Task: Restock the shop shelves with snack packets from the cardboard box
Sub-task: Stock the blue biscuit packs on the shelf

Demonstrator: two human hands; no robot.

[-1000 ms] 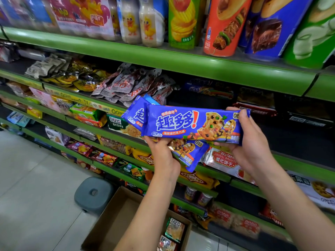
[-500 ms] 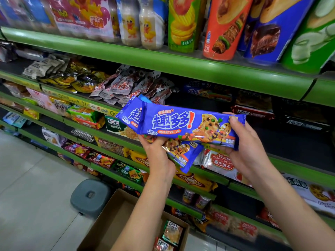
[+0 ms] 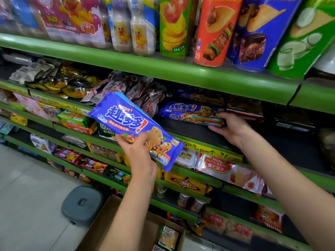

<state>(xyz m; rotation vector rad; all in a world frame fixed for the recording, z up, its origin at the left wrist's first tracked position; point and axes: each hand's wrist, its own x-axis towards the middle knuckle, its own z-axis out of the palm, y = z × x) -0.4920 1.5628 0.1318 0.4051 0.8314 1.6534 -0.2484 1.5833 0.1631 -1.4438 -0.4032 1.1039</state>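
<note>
Green metal shop shelves (image 3: 163, 69) crowded with snacks fill the background, above a pale tiled floor. On that floor sits an open brown cardboard box (image 3: 112, 227) with green packets inside, beside a grey plastic stool (image 3: 81, 203). The left hand (image 3: 139, 156) grips blue glossy cookie packets (image 3: 134, 125) (tilted, at least two stacked) in front of the shelves. The right hand (image 3: 230, 131) reaches onto a shelf, fingers curled round the end of another blue cookie packet (image 3: 190, 113) lying there.

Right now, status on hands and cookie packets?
Left hand grips blue cookie packets. Right hand at shelved cookie packet, grip unclear. Nothing blocking.
</note>
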